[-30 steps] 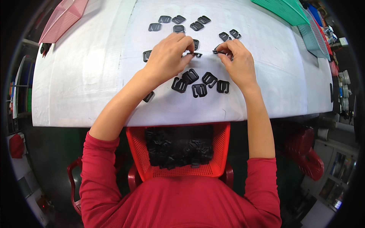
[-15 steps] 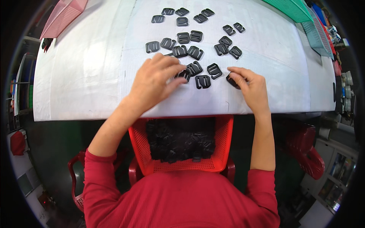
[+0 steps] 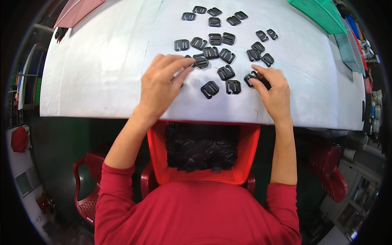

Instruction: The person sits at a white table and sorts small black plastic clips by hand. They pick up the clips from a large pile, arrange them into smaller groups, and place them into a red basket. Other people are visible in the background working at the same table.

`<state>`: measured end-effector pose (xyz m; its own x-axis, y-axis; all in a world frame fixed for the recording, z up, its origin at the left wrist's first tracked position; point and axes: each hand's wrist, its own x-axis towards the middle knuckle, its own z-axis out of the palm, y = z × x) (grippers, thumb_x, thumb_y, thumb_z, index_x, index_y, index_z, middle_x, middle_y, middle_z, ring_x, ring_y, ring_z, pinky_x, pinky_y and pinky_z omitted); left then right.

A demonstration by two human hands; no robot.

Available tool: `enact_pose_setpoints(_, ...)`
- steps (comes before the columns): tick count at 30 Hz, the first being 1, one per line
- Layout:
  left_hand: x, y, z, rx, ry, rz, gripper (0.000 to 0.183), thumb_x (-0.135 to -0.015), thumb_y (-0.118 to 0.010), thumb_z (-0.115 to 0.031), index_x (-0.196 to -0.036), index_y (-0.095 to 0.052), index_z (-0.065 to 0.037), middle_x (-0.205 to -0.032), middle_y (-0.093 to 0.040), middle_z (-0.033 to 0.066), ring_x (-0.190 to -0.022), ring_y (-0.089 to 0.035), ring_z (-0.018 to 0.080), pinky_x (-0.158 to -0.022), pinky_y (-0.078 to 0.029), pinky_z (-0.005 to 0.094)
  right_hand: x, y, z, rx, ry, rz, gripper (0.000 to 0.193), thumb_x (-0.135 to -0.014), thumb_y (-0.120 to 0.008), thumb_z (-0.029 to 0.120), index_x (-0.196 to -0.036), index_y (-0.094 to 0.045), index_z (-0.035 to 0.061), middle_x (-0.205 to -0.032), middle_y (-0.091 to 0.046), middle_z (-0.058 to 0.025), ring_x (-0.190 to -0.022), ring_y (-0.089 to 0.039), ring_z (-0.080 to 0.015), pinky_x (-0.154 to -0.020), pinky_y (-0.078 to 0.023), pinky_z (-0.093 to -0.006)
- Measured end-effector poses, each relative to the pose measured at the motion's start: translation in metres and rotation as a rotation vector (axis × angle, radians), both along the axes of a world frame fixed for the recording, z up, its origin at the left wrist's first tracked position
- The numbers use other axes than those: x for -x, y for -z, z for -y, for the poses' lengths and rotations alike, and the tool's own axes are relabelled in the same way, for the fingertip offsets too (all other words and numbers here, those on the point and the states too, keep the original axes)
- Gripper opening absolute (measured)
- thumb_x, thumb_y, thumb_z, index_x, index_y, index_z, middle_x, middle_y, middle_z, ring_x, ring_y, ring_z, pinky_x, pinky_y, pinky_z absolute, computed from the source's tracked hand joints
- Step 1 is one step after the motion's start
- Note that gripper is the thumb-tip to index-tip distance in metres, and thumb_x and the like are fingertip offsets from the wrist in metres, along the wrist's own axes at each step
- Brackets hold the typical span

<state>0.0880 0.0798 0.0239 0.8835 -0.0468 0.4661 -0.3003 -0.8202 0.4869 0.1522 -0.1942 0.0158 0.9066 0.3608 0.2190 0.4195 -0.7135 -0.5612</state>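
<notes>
Several black plastic strap buckles lie scattered over the white-covered table. My left hand hovers at the left of the group, thumb and forefinger apart. Its forefinger tip meets the edge of a buckle; something dark shows behind the thumb, too hidden to name. My right hand is curled at the right, its thumb on a buckle. A second dark piece is partly hidden under these fingers. Between my hands, one buckle lies tilted near the table's front.
A red plastic basket full of black pieces sits against the table's front edge. A pink basket stands far left; green and teal baskets stand far right. Dark red chairs are below the table.
The view has shifted, so the table appears further right. My left hand has moved away from a front buckle to one further back. My right thumb has come onto the neighbouring buckle.
</notes>
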Motion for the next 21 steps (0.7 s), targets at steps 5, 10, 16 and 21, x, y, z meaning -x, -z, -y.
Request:
enact_pose_setpoints(5,-0.018,0.013,-0.001,-0.235,0.015,0.123,0.02,-0.08,-0.073,-0.019,-0.098,-0.072,-0.01,-0.098,-0.067,0.0013,-0.087,-0.059,0.0205,-0.073,-0.05,0.0328,0.012,0.003,-0.019,0.014,-0.182,0.301,0.029,-0.074,-0.077,0.021,-0.103,-0.072,0.015,-0.106,-0.066,0.0019,-0.1,-0.056,-0.0208,-0.081,-0.04,-0.0369)
enact_pose_setpoints(10,-0.039,0.016,0.009,-0.272,0.093,0.125,0.016,-0.082,-0.071,-0.019,-0.093,-0.073,-0.008,-0.095,-0.068,0.005,-0.085,-0.06,0.023,-0.073,-0.051,0.0341,0.039,0.01,-0.028,0.102,-0.154,0.36,0.03,-0.07,-0.079,0.024,-0.097,-0.073,0.0119,-0.104,-0.067,0.0033,-0.1,-0.056,-0.0193,-0.085,-0.037,-0.0362)
enact_pose_setpoints(16,-0.033,0.006,0.009,-0.057,0.04,-0.132,0.019,-0.081,-0.075,-0.022,-0.085,-0.069,-0.004,-0.084,-0.063,0.0072,-0.082,-0.059,0.0217,-0.072,-0.047,0.0334,0.036,0.016,-0.003,-0.003,0.004,0.337,0.029,-0.077,-0.076,0.021,-0.103,-0.072,0.0103,-0.113,-0.064,-0.0047,-0.11,-0.055,-0.0264,-0.094,-0.038,-0.0405)
enact_pose_setpoints(21,-0.032,0.014,-0.041,-0.018,-0.178,-0.082,0.022,-0.088,-0.069,-0.025,-0.1,-0.067,-0.006,-0.107,-0.063,0.0099,-0.101,-0.058,0.0247,-0.087,-0.046,0.0364,0.011,0.02,0.038,0.097,0.152,0.266,0.044,-0.092,-0.063,0.034,-0.131,-0.058,0.0136,-0.137,-0.049,-0.016,-0.131,-0.041,-0.0363,-0.107,-0.032,-0.048)
